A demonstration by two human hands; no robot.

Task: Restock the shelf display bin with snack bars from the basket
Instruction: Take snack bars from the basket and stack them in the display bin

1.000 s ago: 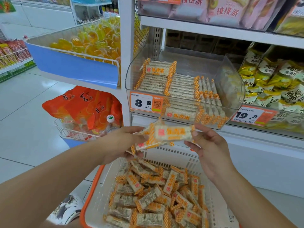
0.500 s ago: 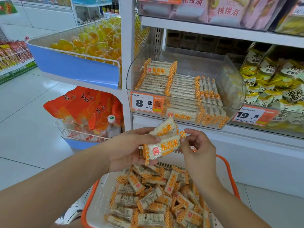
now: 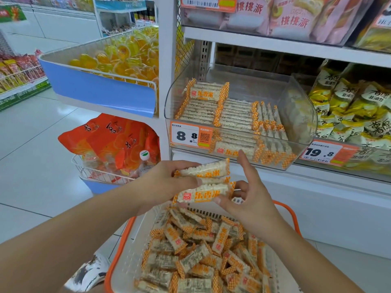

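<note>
My left hand (image 3: 167, 182) grips a small stack of white snack bars (image 3: 203, 182) with orange checkered ends, held above the basket. My right hand (image 3: 247, 195) pinches the right end of the lowest bar with thumb and fingers, its index finger pointing up. Below them a white basket with an orange rim (image 3: 118, 250) holds several loose bars (image 3: 203, 250). Above, on the shelf, the clear display bin (image 3: 300, 115) contains neat rows of the same bars (image 3: 213, 111), with bare room at its back right.
A price tag reading 8.8 (image 3: 190, 135) sits on the bin's front. Yellow snack bags (image 3: 349, 106) fill the neighbouring bin to the right. To the left are a blue-fronted wire bin of yellow jellies (image 3: 105, 89) and a wire rack of orange bags (image 3: 114, 142). A shoe (image 3: 88, 273) shows at bottom left.
Both hands lowered the bars slightly toward the basket and squared them into a stack. My right hand shifted from the bars' right end to pinching the lowest bar, with its index finger raised.
</note>
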